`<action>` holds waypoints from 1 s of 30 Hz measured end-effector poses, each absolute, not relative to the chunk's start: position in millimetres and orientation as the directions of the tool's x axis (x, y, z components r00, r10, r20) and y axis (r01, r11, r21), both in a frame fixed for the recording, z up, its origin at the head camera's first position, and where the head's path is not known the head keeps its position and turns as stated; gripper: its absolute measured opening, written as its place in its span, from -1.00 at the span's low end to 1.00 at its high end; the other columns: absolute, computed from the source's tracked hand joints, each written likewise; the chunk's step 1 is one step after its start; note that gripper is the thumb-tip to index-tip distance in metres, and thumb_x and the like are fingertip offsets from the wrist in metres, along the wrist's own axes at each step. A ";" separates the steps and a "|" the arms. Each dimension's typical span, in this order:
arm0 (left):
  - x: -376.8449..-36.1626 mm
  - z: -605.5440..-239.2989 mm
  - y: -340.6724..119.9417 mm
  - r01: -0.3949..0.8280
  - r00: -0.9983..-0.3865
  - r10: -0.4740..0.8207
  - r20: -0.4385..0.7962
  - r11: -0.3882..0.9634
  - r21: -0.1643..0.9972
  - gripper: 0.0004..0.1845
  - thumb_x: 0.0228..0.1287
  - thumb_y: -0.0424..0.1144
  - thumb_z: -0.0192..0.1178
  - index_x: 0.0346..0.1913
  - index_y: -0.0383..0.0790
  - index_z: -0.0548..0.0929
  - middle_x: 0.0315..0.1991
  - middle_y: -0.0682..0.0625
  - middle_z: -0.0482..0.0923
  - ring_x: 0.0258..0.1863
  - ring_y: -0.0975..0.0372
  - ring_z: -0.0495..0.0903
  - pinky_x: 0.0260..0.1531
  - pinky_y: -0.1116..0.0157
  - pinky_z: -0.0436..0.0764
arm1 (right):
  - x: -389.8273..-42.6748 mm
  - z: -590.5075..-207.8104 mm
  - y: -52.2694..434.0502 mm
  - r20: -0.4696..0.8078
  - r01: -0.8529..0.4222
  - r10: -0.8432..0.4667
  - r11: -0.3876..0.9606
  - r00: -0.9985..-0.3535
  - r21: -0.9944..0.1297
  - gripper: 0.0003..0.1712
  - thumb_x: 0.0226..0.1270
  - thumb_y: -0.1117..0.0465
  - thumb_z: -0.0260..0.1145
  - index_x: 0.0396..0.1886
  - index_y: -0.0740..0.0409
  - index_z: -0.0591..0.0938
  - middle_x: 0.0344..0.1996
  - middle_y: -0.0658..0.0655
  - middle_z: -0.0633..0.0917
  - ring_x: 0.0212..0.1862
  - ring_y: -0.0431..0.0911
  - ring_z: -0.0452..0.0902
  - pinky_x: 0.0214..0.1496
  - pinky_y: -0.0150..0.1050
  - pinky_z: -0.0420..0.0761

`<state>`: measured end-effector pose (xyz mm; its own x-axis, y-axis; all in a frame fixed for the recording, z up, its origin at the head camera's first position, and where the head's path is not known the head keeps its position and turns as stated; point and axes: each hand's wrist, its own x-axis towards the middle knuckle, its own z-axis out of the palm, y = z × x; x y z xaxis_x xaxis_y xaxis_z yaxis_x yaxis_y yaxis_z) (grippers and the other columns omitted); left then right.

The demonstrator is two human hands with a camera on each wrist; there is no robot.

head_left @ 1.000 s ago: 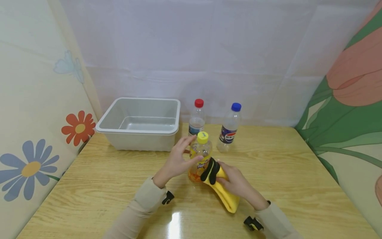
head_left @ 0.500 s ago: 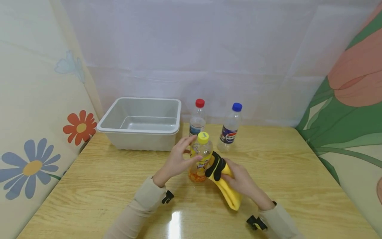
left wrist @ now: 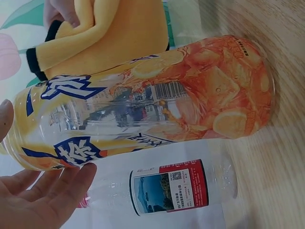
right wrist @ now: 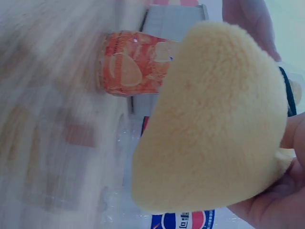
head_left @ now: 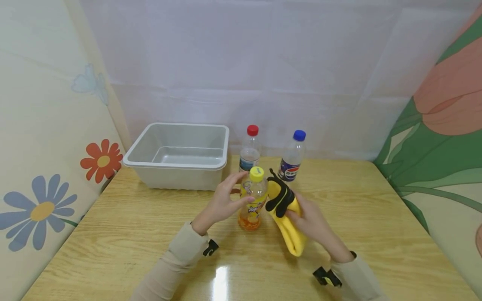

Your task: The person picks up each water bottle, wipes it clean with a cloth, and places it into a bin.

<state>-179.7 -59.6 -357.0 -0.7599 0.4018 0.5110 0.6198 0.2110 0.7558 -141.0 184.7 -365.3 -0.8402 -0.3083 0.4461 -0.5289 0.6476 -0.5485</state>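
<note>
In the head view my left hand [head_left: 227,200] holds an upright clear bottle with a yellow cap [head_left: 253,209], its thumb and fingers on opposite sides near the top. An orange fruit-patterned label [left wrist: 214,90] wraps the lower bottle in the left wrist view. My right hand [head_left: 310,219] grips a folded, fuzzy yellow cloth with black edging [head_left: 288,230], just right of the bottle. The cloth [right wrist: 214,119] fills much of the right wrist view and hides part of the bottle there.
Behind stand a red-capped bottle [head_left: 249,152], partly hidden, and a blue-capped bottle [head_left: 293,161], its base covered by the cloth. A deep grey plastic bin [head_left: 178,177] sits at the back left. A white sheet [head_left: 301,62] hangs behind the wooden table [head_left: 357,209].
My right hand has moved the cloth up and to the right, off the yellow-capped bottle's side and over the blue-capped bottle's base. The left hand has stayed nearly still.
</note>
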 end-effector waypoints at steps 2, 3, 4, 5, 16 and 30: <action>-179.9 -356.9 -60.0 0.619 -0.759 0.405 0.509 0.209 0.757 -0.29 0.01 -0.39 0.33 0.22 -0.49 0.26 0.11 -0.31 0.35 0.03 -0.09 0.43 -0.20 0.22 0.63 | -141.4 -363.9 185.0 0.469 -0.545 -0.306 0.630 -0.829 -0.553 -0.39 -0.06 0.51 0.33 0.09 0.38 0.42 -0.39 0.19 0.62 -0.45 -0.14 0.48 -0.49 -0.31 0.52; -180.3 -356.9 -60.3 0.619 -0.758 0.409 0.508 0.208 0.757 -0.30 0.01 -0.38 0.33 0.22 -0.49 0.26 0.11 -0.30 0.35 0.03 -0.09 0.43 -0.19 0.24 0.63 | -141.5 -363.2 185.0 0.477 -0.550 -0.303 0.623 -0.825 -0.557 -0.38 -0.06 0.51 0.32 0.10 0.38 0.41 -0.39 0.19 0.62 -0.45 -0.15 0.47 -0.50 -0.32 0.52; -180.5 -356.8 -60.7 0.619 -0.757 0.413 0.506 0.207 0.757 -0.30 0.02 -0.38 0.32 0.23 -0.48 0.26 0.11 -0.30 0.36 0.03 -0.08 0.43 -0.19 0.25 0.62 | -141.6 -362.2 184.8 0.485 -0.556 -0.301 0.616 -0.821 -0.558 -0.38 -0.06 0.51 0.32 0.11 0.37 0.41 -0.39 0.19 0.62 -0.46 -0.15 0.47 -0.51 -0.33 0.52; -180.8 -356.8 -61.1 0.620 -0.755 0.417 0.505 0.207 0.757 -0.31 0.03 -0.37 0.32 0.23 -0.47 0.27 0.11 -0.29 0.36 0.04 -0.07 0.43 -0.18 0.26 0.62 | -141.6 -361.5 184.6 0.491 -0.559 -0.298 0.610 -0.819 -0.561 -0.37 -0.05 0.51 0.31 0.12 0.37 0.40 -0.39 0.19 0.61 -0.46 -0.15 0.47 -0.51 -0.34 0.52; -182.8 -355.9 -64.0 0.623 -0.742 0.461 0.487 0.205 0.755 -0.31 0.09 -0.37 0.27 0.26 -0.47 0.22 0.20 -0.29 0.29 0.09 -0.07 0.39 -0.12 0.20 0.59 | -142.1 -356.1 178.7 0.510 -0.543 -0.242 0.587 -0.826 -0.600 -0.38 0.00 0.47 0.30 0.14 0.35 0.39 -0.46 0.14 0.59 -0.53 -0.21 0.44 -0.59 -0.36 0.51; -184.1 -356.5 -64.7 0.602 -0.752 0.454 0.477 0.180 0.778 -0.36 0.08 -0.37 0.29 0.22 -0.42 0.27 0.17 -0.27 0.34 0.10 -0.08 0.40 -0.08 0.18 0.58 | -141.2 -346.1 160.4 0.611 -0.629 -0.237 0.521 -0.756 -0.577 -0.28 -0.14 0.61 0.32 0.14 0.45 0.34 -0.36 0.33 0.62 -0.48 -0.06 0.50 -0.53 -0.31 0.55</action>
<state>-184.1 -64.7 -356.5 -0.7521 0.4543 0.4774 0.6024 0.1802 0.7776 -141.2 160.4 -346.1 -0.7556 -0.2371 0.6106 -0.6294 0.5210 -0.5766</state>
